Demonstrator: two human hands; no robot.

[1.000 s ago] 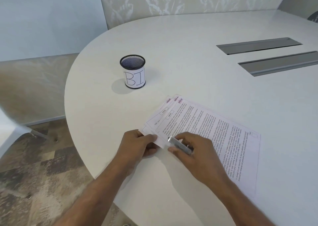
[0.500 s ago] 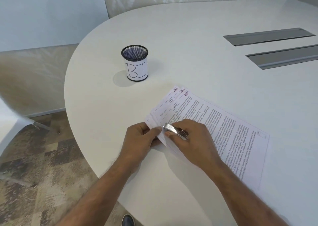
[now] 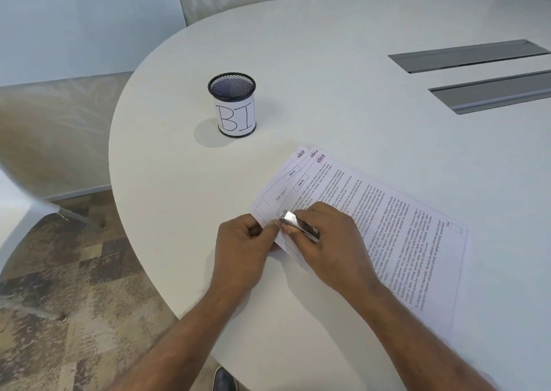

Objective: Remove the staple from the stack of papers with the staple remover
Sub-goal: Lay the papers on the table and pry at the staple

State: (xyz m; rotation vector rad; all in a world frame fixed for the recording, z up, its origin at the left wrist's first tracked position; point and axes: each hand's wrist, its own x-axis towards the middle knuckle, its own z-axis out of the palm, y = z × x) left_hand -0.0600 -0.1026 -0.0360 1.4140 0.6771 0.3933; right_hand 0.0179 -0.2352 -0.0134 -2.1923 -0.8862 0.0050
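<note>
Left hand (image 3: pixel 241 243) pinching, fingers curled; right hand (image 3: pixel 325 241) closed in grip, both forearms extended forward.

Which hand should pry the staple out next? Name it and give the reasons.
The right hand. It already grips the staple remover, its metal tip at the papers' near corner. The left hand pinches that corner, holding the sheets steady. The staple itself isn't visible.

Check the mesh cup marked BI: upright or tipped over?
Upright. The mesh cup stands on its base on the table, round open rim facing up and the BI label reading level, apart from the papers.
</note>
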